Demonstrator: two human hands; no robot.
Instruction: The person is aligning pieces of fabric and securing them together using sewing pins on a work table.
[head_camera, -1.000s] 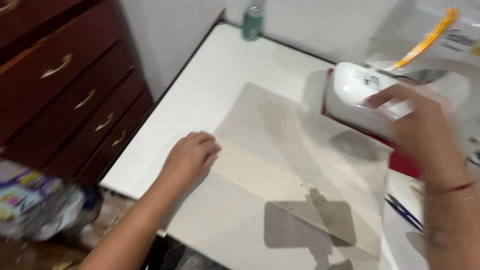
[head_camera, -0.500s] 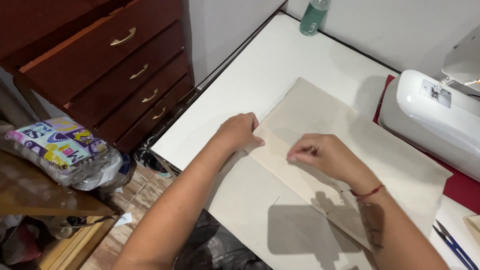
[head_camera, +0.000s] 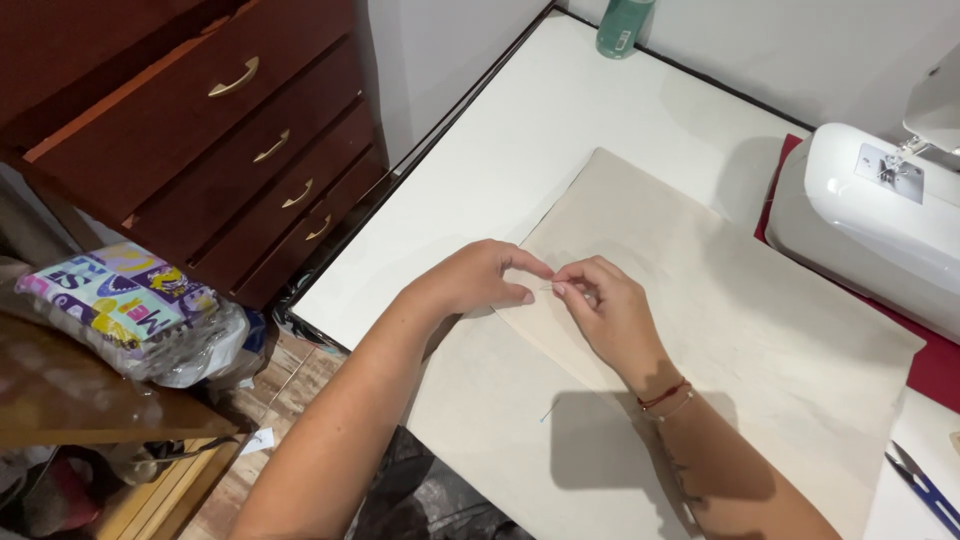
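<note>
Cream fabric (head_camera: 720, 330), large flat sheet, lies spread on the white table (head_camera: 560, 130), one corner pointing away from me. Its left edge is folded over, a second layer showing below the fold. My left hand (head_camera: 470, 280) and right hand (head_camera: 610, 310) meet at that edge, fingertips pinching a thin pin (head_camera: 548, 288); too small to see more.
</note>
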